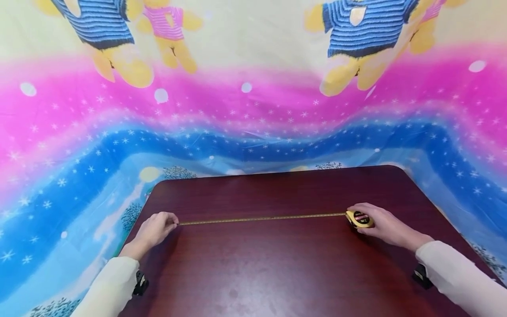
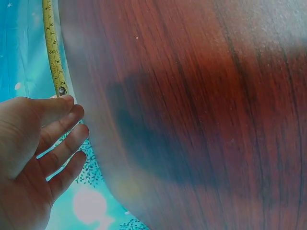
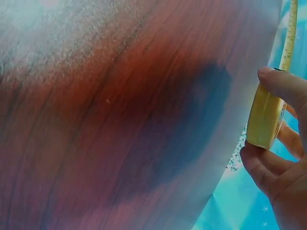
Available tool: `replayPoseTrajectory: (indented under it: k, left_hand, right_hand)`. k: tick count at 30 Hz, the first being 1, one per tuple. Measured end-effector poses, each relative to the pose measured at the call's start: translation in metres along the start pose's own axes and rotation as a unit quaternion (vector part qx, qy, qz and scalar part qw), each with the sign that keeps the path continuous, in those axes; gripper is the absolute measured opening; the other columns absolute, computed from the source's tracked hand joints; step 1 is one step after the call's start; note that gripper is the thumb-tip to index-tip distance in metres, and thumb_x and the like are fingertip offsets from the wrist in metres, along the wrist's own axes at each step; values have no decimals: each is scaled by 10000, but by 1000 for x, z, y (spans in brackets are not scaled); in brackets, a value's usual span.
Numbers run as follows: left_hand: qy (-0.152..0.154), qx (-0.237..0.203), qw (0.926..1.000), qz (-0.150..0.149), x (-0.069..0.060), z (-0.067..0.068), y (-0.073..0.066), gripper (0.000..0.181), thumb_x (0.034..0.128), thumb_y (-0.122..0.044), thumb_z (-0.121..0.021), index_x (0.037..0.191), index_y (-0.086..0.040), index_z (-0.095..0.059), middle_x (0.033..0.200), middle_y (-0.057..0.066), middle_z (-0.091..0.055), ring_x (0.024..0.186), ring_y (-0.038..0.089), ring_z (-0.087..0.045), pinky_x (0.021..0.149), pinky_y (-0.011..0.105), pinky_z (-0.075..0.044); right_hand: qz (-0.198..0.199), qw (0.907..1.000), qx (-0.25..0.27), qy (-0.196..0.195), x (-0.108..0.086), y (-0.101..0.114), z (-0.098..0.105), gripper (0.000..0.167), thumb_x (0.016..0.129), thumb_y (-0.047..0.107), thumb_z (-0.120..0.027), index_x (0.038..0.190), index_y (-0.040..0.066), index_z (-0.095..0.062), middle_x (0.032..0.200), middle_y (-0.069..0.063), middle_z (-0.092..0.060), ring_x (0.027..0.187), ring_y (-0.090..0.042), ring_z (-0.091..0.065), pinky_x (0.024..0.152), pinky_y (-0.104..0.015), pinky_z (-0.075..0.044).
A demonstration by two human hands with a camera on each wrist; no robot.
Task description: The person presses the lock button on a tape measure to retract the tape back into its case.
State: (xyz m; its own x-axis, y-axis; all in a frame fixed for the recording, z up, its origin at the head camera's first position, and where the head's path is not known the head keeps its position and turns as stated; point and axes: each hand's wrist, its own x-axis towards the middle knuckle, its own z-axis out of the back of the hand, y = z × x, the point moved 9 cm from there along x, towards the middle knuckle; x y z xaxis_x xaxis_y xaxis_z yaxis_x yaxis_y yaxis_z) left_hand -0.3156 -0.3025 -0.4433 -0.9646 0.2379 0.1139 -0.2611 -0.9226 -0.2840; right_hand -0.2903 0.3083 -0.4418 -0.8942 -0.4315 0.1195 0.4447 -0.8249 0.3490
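A yellow tape measure (image 1: 359, 218) with a dark round label sits in my right hand (image 1: 386, 225), gripped between thumb and fingers. Its yellow blade (image 1: 261, 218) is drawn out in a nearly straight line across to the left. At the blade's end, my left hand (image 1: 156, 231) pinches the tip between thumb and forefinger. In the left wrist view, the blade's numbers and a rivet (image 2: 62, 90) show just above the thumb, while the other fingers (image 2: 67, 143) are spread apart. The right wrist view shows the yellow case (image 3: 265, 117) edge-on, with the thumb near the blade's mouth.
Below the blade lies a dark red-brown wooden table (image 1: 253, 264) with rounded corners. A patterned cloth (image 1: 245, 119) in pink, blue and cream hangs behind and beside it. Both forearms wear white sleeves (image 1: 108, 286), with a dark device (image 1: 141, 282) at the left wrist.
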Motion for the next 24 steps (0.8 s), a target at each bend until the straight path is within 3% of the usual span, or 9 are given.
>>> replayPoseTrajectory:
  k: [7,13,24]
  left_hand:
    - [-16,-132,9999,84,-5,0,0,92,927,-46,-691,955,-117,-742,927,24,-753,863,216,-714,763,470,-571]
    - [28,-168,9999,3,1,-4,-4,89,931,-58,-688,967,-117,-743,938,29,-755,883,226,-719,791,479,-574]
    - [143,-172,9997,51,1,-10,-5,89,938,-57,-681,960,-119,-741,930,22,-755,868,203,-710,805,477,-569]
  right_hand:
    - [60,9999,46,125,1,8,-12,596,855,181,-811,1397,149,-565,1360,-97,-595,1182,-278,-598,915,-463,-550]
    - [12,10000,10,29,3,10,0,610,838,130,-815,1393,135,-562,1362,-127,-590,1194,-318,-589,933,-529,-540]
    - [-31,9997,126,189,5,10,-13,617,850,169,-813,1408,131,-552,1369,-116,-584,1203,-309,-580,948,-526,-536]
